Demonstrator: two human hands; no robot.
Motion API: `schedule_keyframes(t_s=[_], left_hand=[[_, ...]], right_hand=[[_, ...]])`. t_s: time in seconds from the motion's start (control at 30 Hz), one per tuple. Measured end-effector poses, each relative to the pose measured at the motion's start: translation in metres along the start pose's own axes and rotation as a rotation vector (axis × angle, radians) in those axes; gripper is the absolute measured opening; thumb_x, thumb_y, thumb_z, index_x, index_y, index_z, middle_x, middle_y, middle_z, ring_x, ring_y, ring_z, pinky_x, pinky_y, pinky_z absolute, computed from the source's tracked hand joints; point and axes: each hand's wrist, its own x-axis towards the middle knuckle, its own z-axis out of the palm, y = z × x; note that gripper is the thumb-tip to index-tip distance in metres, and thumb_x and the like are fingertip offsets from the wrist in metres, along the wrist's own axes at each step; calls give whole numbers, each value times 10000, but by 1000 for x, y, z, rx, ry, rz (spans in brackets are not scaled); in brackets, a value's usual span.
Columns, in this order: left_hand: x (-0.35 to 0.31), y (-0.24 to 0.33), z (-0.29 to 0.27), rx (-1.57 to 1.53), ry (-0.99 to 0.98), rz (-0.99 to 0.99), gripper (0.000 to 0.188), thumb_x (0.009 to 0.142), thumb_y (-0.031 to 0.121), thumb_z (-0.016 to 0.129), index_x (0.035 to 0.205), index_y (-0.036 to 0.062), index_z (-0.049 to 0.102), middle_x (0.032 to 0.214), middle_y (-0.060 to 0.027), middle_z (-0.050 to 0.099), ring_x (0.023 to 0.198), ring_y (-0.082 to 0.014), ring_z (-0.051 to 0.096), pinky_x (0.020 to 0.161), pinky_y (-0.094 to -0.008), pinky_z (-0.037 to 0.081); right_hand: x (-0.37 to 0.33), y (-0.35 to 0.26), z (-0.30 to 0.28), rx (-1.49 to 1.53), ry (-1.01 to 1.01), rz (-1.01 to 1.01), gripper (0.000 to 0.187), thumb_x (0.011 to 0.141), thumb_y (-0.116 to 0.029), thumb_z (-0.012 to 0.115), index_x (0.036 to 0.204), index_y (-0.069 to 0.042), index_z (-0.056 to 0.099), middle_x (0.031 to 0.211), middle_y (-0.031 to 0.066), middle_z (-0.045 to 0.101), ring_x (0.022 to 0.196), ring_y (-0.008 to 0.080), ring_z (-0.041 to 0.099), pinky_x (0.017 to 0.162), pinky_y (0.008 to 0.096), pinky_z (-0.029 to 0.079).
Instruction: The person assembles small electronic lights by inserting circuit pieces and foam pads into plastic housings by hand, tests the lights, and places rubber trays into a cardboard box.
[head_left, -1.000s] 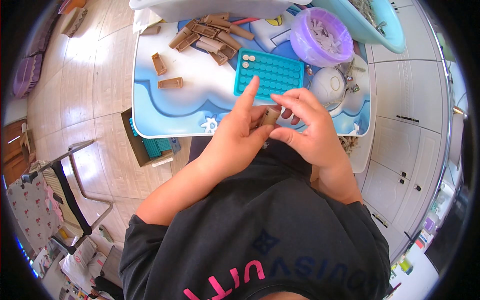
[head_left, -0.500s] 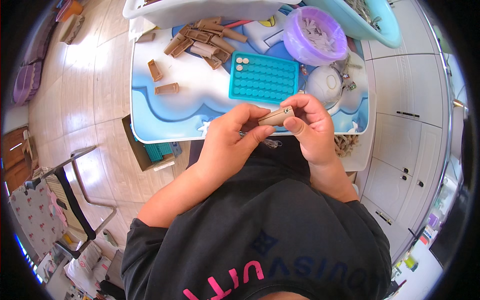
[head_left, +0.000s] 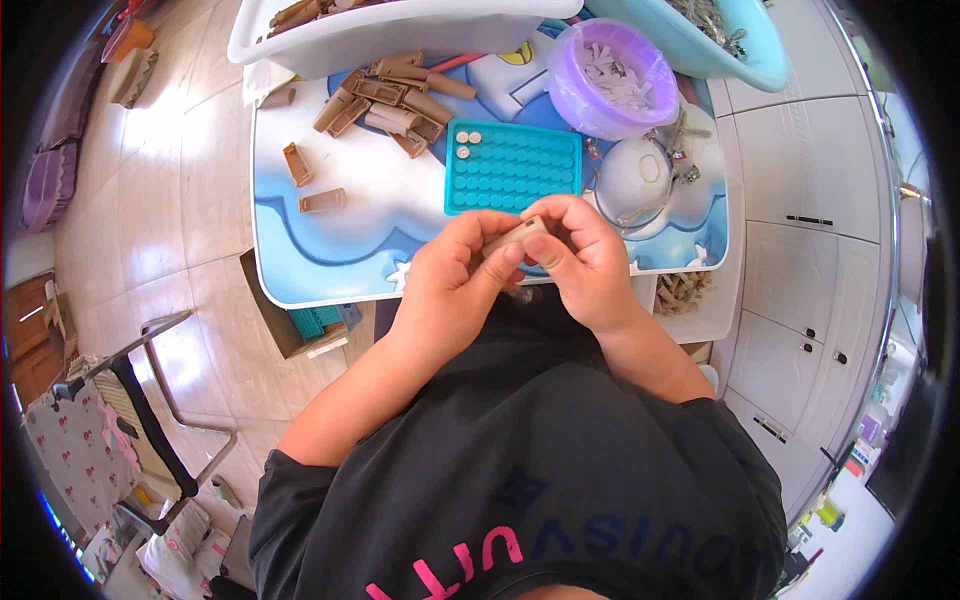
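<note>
Just over the table's front edge, a tan plastic casing [head_left: 517,234] is pinched between my two hands. My left hand [head_left: 452,282] grips its left end with thumb and fingers. At the other end, the thumb and fingers of my right hand [head_left: 582,265] close round it, near a small dark opening. Part of the casing is hidden by my fingers. Just beyond my hands lies a turquoise tray [head_left: 520,178] of round pockets, with a few small round pale pieces in its far left corner. Similar brown casings [head_left: 385,92] are heaped farther left.
Two loose casings [head_left: 322,200] lie left of the tray. A purple tub [head_left: 650,118] of pale strips stands at the far right, beside a round white object [head_left: 632,178]. A white bin [head_left: 400,38] and a light blue basin [head_left: 735,62] line the far edge.
My right hand has moved left and closed further over the casing's right end, where a dark opening shows instead of the small part seen before. The whole view has shifted slightly.
</note>
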Motion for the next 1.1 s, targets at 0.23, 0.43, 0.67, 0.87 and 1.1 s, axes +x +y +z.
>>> schedule_keyframes(t_s=[0.23,0.43,0.67,0.87,1.1], left_hand=[[7,-9,-23,-617,-68,-345,276,944,213,536,1127,6,545,972,-103,641,776,-140,627,707,-275,530],[10,-3,-18,-777,-78,-396,312,958,186,481,1211,5,478,972,-118,634,772,-160,631,704,-286,537],[10,-10,-26,-922,-221,-387,341,969,166,411,1271,9,437,942,-114,622,756,-170,631,681,-282,540],[6,-5,-22,-893,-198,-391,277,969,158,408,1205,29,474,979,-121,608,744,-181,630,668,-280,540],[4,-6,-18,-853,-167,-372,261,962,177,487,1158,7,517,999,-109,603,809,-181,628,745,-289,536]], right_hand=[[67,-77,-60,-1008,159,-447,157,807,-132,647,933,-39,663,825,95,615,750,242,593,679,310,469],[129,-84,-99,-1705,-71,-365,111,786,-135,602,834,-53,659,846,134,642,825,319,607,684,402,495],[142,-88,-85,-1936,-205,-148,135,766,-121,545,815,-64,657,839,144,647,824,332,615,680,447,494],[128,-85,-97,-1450,-43,-376,152,817,-134,567,911,-44,644,844,122,658,821,309,623,662,392,478],[110,-80,-95,-973,172,-142,155,865,-147,589,956,-35,644,852,72,689,755,127,627,674,292,481]])
